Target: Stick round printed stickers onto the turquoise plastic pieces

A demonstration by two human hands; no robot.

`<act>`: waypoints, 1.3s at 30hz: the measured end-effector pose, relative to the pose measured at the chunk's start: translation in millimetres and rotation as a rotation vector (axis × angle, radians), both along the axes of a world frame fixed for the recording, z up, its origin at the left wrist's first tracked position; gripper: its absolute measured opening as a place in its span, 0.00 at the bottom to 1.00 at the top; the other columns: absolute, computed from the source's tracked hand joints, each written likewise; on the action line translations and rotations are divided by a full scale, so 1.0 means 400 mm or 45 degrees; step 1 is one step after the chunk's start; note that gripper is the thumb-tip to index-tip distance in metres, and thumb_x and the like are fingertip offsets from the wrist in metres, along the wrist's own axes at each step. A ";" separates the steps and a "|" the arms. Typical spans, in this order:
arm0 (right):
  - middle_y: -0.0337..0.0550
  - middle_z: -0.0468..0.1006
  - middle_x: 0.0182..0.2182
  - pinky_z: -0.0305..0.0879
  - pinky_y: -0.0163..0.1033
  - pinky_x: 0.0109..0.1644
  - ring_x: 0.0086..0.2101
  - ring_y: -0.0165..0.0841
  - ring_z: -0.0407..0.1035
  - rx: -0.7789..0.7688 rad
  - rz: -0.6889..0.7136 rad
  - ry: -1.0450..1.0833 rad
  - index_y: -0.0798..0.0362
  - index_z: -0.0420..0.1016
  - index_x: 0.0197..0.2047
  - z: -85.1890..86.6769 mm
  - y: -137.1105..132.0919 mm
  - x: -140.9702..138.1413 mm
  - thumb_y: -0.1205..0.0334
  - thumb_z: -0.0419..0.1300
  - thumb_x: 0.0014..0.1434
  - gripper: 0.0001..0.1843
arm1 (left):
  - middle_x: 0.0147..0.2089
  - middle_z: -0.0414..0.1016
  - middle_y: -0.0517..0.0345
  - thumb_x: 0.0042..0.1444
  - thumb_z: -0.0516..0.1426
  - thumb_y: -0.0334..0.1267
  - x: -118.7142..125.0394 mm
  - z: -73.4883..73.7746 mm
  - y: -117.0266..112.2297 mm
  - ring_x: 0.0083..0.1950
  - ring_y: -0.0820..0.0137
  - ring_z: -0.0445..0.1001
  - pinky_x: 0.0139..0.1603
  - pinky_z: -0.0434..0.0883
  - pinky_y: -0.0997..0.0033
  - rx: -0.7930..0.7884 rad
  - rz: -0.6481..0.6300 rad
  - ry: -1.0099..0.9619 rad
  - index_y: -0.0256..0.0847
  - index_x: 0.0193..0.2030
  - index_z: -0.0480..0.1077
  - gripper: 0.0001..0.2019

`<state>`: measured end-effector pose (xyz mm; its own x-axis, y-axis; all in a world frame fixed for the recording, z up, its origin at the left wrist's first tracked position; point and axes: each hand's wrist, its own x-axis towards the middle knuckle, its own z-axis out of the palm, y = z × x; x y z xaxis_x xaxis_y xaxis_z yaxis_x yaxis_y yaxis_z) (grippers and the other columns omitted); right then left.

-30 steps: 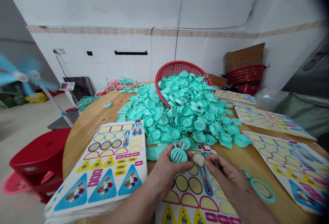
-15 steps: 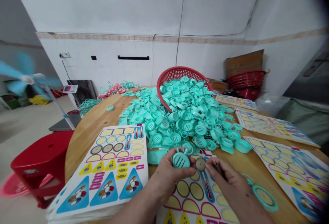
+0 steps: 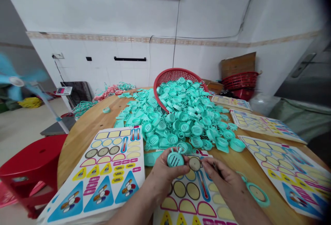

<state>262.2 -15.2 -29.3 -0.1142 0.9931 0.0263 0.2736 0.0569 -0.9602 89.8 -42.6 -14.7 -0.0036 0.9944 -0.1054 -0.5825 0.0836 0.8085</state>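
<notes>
My left hand [image 3: 160, 176] is closed round a small round teal plastic part [image 3: 175, 159] with slots in its face. My right hand [image 3: 223, 180] pinches a round brown sticker [image 3: 194, 164] and holds it just right of that part, a little apart from it. Both hands hover over a sticker sheet [image 3: 192, 197] of ovals, half-rounds and triangles lying at the table's near edge. A big heap of the same teal parts [image 3: 186, 118] lies just beyond the hands.
A tipped red basket [image 3: 165, 78] spills the heap onto the round wooden table [image 3: 82, 132]. More sticker sheets lie left [image 3: 103, 176] and right [image 3: 284, 170]. A teal ring piece [image 3: 257, 194] lies by my right wrist. A red stool [image 3: 28, 163] and a spinning fan [image 3: 15, 82] stand at left.
The hands have stayed close together, the sticker still beside the teal part. The view has shifted a little to the right and up.
</notes>
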 end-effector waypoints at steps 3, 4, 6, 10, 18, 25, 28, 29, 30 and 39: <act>0.38 0.72 0.27 0.59 0.33 0.28 0.30 0.32 0.65 -0.029 0.084 -0.020 0.48 0.72 0.38 0.008 -0.006 -0.001 0.45 0.55 0.56 0.17 | 0.33 0.76 0.60 0.33 0.69 0.27 0.000 0.001 0.001 0.33 0.75 0.72 0.41 0.66 0.73 -0.030 0.009 -0.023 0.38 0.38 0.66 0.24; 0.37 0.71 0.27 0.58 0.33 0.28 0.29 0.32 0.64 -0.031 0.119 -0.019 0.49 0.72 0.37 0.010 -0.006 -0.001 0.45 0.55 0.56 0.16 | 0.33 0.76 0.60 0.32 0.69 0.27 0.000 0.001 0.001 0.34 0.75 0.72 0.41 0.66 0.73 -0.034 0.003 -0.031 0.39 0.38 0.66 0.24; 0.37 0.69 0.27 0.57 0.32 0.27 0.28 0.31 0.62 -0.028 0.155 -0.010 0.50 0.71 0.34 0.013 -0.005 -0.002 0.46 0.57 0.55 0.16 | 0.33 0.76 0.60 0.33 0.69 0.28 -0.002 -0.001 0.001 0.34 0.75 0.73 0.42 0.66 0.73 -0.022 -0.014 -0.026 0.39 0.38 0.67 0.24; 0.34 0.64 0.24 0.54 0.32 0.27 0.25 0.29 0.57 -0.007 0.144 0.009 0.51 0.70 0.32 0.013 -0.003 -0.005 0.47 0.57 0.54 0.15 | 0.34 0.75 0.60 0.36 0.69 0.29 -0.004 -0.009 0.002 0.34 0.76 0.72 0.41 0.65 0.74 0.048 -0.056 0.017 0.37 0.37 0.68 0.20; 0.33 0.61 0.25 0.54 0.32 0.30 0.27 0.29 0.55 -0.048 0.174 0.059 0.50 0.67 0.31 0.028 -0.010 -0.007 0.47 0.55 0.56 0.15 | 0.36 0.75 0.59 0.38 0.68 0.28 -0.006 -0.013 0.004 0.37 0.74 0.73 0.45 0.65 0.72 0.038 -0.082 0.011 0.39 0.39 0.68 0.20; 0.34 0.64 0.26 0.56 0.31 0.30 0.28 0.30 0.57 -0.061 0.103 -0.033 0.49 0.69 0.34 0.019 0.000 0.008 0.46 0.55 0.56 0.15 | 0.37 0.76 0.56 0.40 0.67 0.27 -0.004 -0.024 0.002 0.38 0.73 0.73 0.47 0.65 0.70 0.073 -0.149 -0.052 0.39 0.40 0.68 0.20; 0.34 0.67 0.28 0.58 0.32 0.33 0.30 0.31 0.59 -0.077 0.117 -0.043 0.49 0.68 0.35 0.017 0.007 0.013 0.44 0.55 0.56 0.17 | 0.40 0.76 0.54 0.44 0.65 0.28 -0.005 -0.017 -0.004 0.40 0.72 0.74 0.48 0.66 0.68 0.073 -0.187 -0.095 0.38 0.42 0.68 0.18; 0.35 0.68 0.29 0.60 0.32 0.36 0.32 0.31 0.61 -0.083 0.118 -0.017 0.49 0.68 0.35 0.017 0.009 0.013 0.43 0.56 0.56 0.17 | 0.40 0.76 0.53 0.45 0.65 0.28 -0.006 -0.014 -0.007 0.41 0.71 0.74 0.49 0.66 0.67 0.070 -0.207 -0.121 0.38 0.43 0.68 0.17; 0.35 0.69 0.30 0.60 0.33 0.38 0.34 0.32 0.62 -0.094 0.114 0.008 0.49 0.67 0.35 0.016 0.011 0.014 0.43 0.56 0.55 0.18 | 0.41 0.75 0.53 0.46 0.64 0.28 -0.007 -0.011 -0.009 0.43 0.70 0.74 0.50 0.66 0.66 0.066 -0.228 -0.146 0.38 0.43 0.68 0.17; 0.37 0.71 0.29 0.63 0.35 0.38 0.34 0.35 0.65 -0.054 -0.010 0.021 0.49 0.68 0.34 -0.008 0.044 0.036 0.42 0.58 0.52 0.18 | 0.48 0.75 0.50 0.45 0.65 0.31 -0.015 -0.027 -0.006 0.46 0.63 0.76 0.48 0.70 0.63 -0.019 -0.188 -0.070 0.40 0.46 0.65 0.21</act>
